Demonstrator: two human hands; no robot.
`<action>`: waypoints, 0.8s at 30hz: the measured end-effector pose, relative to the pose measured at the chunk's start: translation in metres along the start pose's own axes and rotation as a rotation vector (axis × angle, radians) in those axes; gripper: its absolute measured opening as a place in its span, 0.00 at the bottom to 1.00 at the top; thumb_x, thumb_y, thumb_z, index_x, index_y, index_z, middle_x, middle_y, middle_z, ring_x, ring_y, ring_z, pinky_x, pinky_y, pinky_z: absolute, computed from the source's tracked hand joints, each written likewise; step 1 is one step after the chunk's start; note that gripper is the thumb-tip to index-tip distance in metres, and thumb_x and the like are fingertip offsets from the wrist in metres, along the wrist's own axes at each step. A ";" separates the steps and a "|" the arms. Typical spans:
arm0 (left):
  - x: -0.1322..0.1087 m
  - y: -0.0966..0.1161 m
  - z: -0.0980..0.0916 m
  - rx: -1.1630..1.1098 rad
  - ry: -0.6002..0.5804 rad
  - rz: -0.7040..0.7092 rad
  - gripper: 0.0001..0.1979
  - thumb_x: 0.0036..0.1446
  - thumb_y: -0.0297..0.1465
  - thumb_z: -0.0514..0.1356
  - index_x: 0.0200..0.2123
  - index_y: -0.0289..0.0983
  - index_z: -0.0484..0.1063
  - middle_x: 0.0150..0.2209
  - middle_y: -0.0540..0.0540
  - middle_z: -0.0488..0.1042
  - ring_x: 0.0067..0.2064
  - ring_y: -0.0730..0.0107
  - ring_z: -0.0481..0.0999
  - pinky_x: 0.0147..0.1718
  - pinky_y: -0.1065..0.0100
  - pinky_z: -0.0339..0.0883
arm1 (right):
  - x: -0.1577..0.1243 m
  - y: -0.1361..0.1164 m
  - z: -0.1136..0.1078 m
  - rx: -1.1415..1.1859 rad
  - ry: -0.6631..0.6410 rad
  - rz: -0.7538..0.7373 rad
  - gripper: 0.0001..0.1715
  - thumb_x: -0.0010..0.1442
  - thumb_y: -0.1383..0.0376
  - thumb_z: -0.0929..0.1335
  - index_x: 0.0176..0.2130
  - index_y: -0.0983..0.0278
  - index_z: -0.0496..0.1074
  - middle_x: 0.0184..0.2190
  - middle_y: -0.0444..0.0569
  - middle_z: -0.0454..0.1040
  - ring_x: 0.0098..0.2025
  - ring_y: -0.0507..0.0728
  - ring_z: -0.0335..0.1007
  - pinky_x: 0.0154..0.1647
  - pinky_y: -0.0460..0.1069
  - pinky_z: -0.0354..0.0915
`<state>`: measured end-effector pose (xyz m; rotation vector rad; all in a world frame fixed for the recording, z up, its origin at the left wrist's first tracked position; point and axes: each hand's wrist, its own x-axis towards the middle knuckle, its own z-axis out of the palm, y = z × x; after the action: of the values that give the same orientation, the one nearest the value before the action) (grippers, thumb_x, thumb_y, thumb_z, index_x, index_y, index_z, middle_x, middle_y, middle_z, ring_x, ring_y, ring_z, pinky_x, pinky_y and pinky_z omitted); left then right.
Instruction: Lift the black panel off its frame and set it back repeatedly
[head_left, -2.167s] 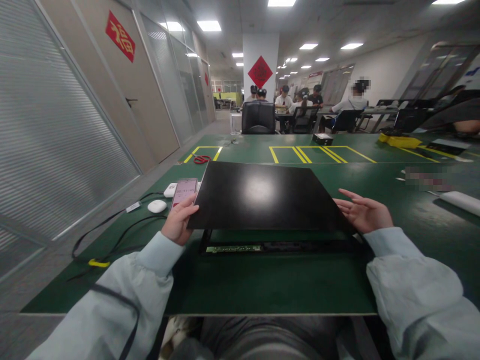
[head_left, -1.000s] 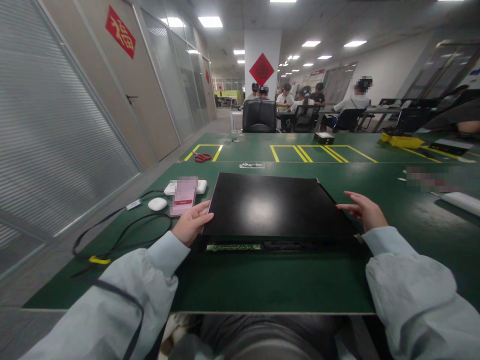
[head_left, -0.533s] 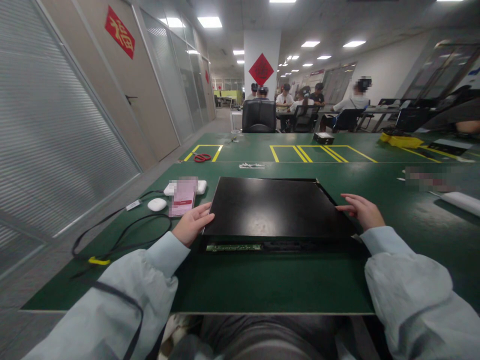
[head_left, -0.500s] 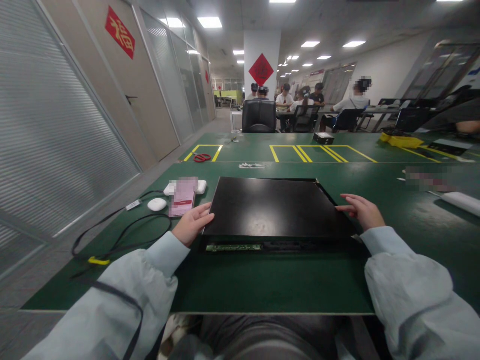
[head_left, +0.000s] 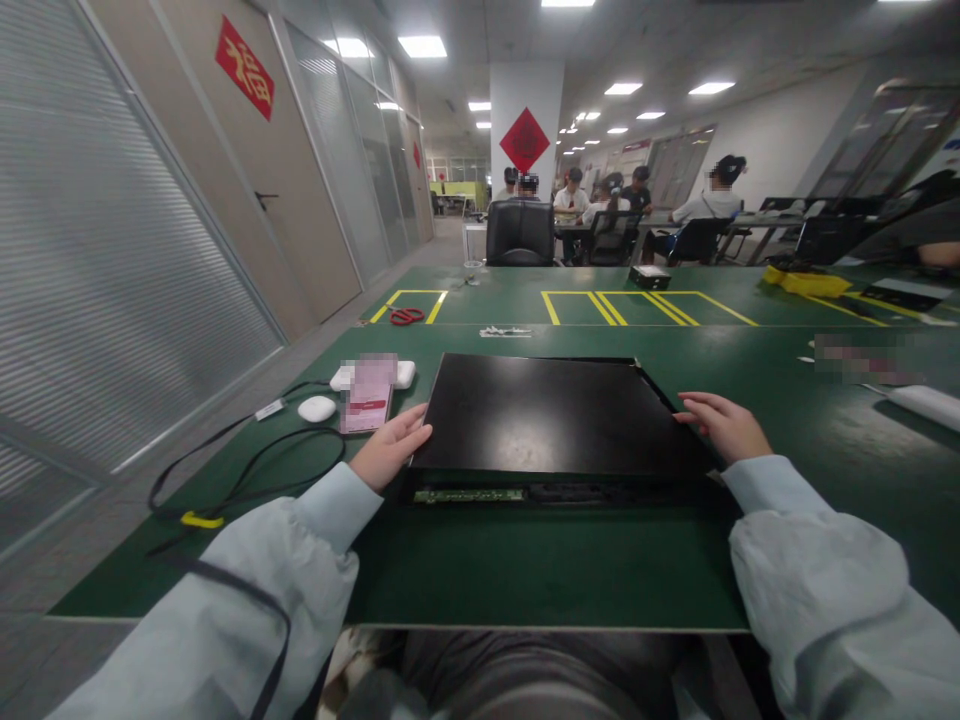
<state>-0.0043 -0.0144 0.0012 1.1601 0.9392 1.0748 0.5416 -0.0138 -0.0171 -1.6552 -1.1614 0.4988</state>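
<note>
A glossy black display panel (head_left: 547, 415) lies tilted over a black frame (head_left: 645, 495), its near edge raised above the frame. Along the frame's near side a strip of green circuit board (head_left: 469, 495) shows in the gap. My left hand (head_left: 391, 447) grips the panel's left edge, thumb over the top and fingers at the side. At the right edge is my right hand (head_left: 726, 425), fingers stretched and slightly apart, fingertips beside the frame's rim. Whether they touch it I cannot tell.
Left of the panel lie a phone (head_left: 369, 395), a white rounded case (head_left: 316, 409) and a black strap (head_left: 240, 490). Red scissors (head_left: 406, 316) rest farther back on the green table (head_left: 540, 570). A white bar-shaped object (head_left: 926, 408) lies right. Several people sit behind.
The fingers of my right hand have drawn slightly back from the panel's right edge. My left hand and the panel stay nearly in place; the view has shifted a little.
</note>
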 end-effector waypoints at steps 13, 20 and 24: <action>0.003 -0.005 -0.002 0.036 -0.015 0.021 0.45 0.47 0.50 0.85 0.65 0.37 0.83 0.56 0.34 0.91 0.68 0.37 0.83 0.72 0.46 0.72 | 0.004 -0.003 -0.005 -0.229 -0.032 0.045 0.22 0.51 0.49 0.76 0.43 0.56 0.87 0.32 0.53 0.86 0.36 0.66 0.81 0.44 0.61 0.75; 0.005 -0.008 -0.007 0.116 -0.021 0.025 0.48 0.49 0.54 0.84 0.68 0.36 0.81 0.59 0.33 0.89 0.72 0.36 0.80 0.77 0.42 0.66 | 0.003 -0.010 -0.007 -0.342 -0.048 0.062 0.24 0.49 0.48 0.75 0.41 0.57 0.89 0.31 0.52 0.85 0.33 0.65 0.79 0.41 0.60 0.72; 0.005 -0.009 -0.009 0.129 -0.035 0.034 0.48 0.51 0.54 0.83 0.69 0.36 0.80 0.60 0.33 0.89 0.72 0.36 0.80 0.76 0.42 0.67 | 0.001 -0.016 -0.007 -0.367 -0.055 0.052 0.24 0.48 0.48 0.74 0.40 0.56 0.88 0.29 0.51 0.84 0.34 0.66 0.79 0.42 0.60 0.71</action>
<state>-0.0107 -0.0078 -0.0093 1.3013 0.9755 1.0296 0.5405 -0.0166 -0.0002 -1.9991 -1.3101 0.3805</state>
